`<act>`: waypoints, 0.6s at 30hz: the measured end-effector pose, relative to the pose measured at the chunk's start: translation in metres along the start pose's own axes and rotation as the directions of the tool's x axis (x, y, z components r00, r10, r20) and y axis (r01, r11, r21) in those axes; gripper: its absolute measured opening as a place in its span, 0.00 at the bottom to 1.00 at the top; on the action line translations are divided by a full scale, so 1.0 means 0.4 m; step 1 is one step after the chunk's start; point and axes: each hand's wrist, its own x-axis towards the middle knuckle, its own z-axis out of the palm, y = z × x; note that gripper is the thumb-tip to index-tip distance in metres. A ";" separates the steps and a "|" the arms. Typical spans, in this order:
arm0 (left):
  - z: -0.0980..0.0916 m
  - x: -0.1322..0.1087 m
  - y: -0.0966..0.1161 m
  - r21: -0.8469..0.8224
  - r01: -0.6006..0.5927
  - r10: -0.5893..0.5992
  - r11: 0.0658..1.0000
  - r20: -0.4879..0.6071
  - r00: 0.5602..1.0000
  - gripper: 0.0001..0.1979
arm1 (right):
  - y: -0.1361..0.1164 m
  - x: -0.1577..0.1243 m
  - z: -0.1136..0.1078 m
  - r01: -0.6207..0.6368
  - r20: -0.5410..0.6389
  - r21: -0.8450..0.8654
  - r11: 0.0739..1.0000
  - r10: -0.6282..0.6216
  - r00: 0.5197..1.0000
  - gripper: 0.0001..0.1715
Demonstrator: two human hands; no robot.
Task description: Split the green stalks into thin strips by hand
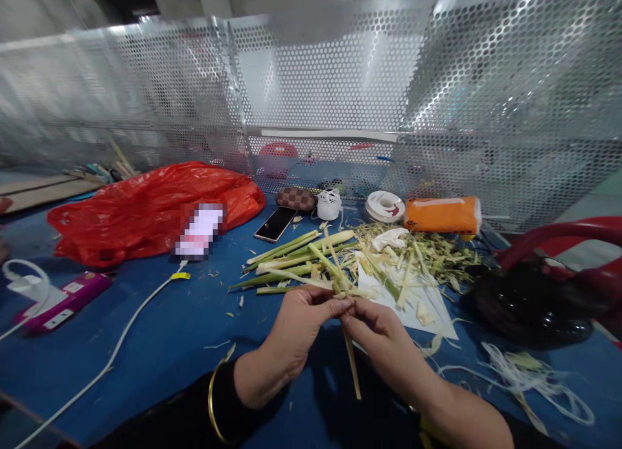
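Observation:
My left hand and my right hand meet at the middle front, fingertips pinched together on pale green plant strips. One narrow strip hangs below the fingers, and other ends stick up above them. How the strips cross is partly hidden by my fingers. Just beyond my left hand lie several green stalks. Past my right hand, peeled pieces and scraps cover much of a white sheet of paper.
A red plastic bag, a lit phone on a white cable and a purple power strip are left. Farther back are a dark phone, a ribbon spool and an orange pack. A dark kettle and white string are right.

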 end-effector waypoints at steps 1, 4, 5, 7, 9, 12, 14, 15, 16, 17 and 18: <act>0.000 0.001 0.000 0.018 -0.020 0.020 1.000 -0.002 1.000 0.06 | -0.001 -0.001 -0.001 0.004 0.006 -0.007 1.000 -0.004 1.000 0.12; 0.000 0.003 0.001 0.048 -0.064 0.065 0.997 -0.031 0.997 0.08 | -0.004 -0.003 -0.005 0.029 0.033 -0.029 0.999 -0.028 0.999 0.10; -0.001 0.004 0.002 0.045 -0.062 0.064 0.997 -0.052 0.997 0.09 | -0.005 -0.003 -0.006 0.041 0.043 -0.041 0.998 -0.040 0.998 0.10; -0.002 0.005 0.004 0.024 -0.039 0.041 0.999 -0.091 0.995 0.13 | -0.007 -0.002 -0.009 0.066 0.057 -0.077 0.995 -0.061 0.996 0.09; -0.002 0.006 0.006 -0.002 -0.015 0.015 1.000 -0.114 0.993 0.16 | -0.009 -0.001 -0.010 0.082 0.081 -0.113 0.990 -0.073 0.994 0.09; -0.003 0.007 0.010 -0.016 -0.006 0.004 1.000 -0.133 0.991 0.16 | -0.015 -0.005 -0.012 0.106 0.143 -0.155 0.982 -0.084 0.986 0.10; -0.004 0.007 0.014 -0.002 -0.017 0.016 1.000 -0.141 0.990 0.16 | -0.021 -0.012 -0.019 0.121 0.179 -0.233 0.965 -0.080 0.981 0.13; -0.004 0.006 0.017 0.010 -0.025 0.026 1.000 -0.139 0.990 0.16 | -0.023 -0.015 -0.026 0.132 0.178 -0.301 0.944 -0.080 0.981 0.14; -0.004 0.006 0.020 0.020 -0.032 0.035 0.999 -0.135 0.990 0.15 | -0.026 -0.017 -0.035 0.153 0.150 -0.388 0.909 -0.101 0.983 0.14; -0.005 0.005 0.022 0.027 -0.040 0.043 0.999 -0.127 0.991 0.15 | -0.027 -0.017 -0.046 0.182 0.099 -0.485 0.855 -0.153 0.983 0.13; -0.005 0.003 0.023 0.030 -0.046 0.049 0.998 -0.116 0.992 0.14 | -0.028 -0.015 -0.058 0.217 0.039 -0.580 0.785 -0.240 0.970 0.11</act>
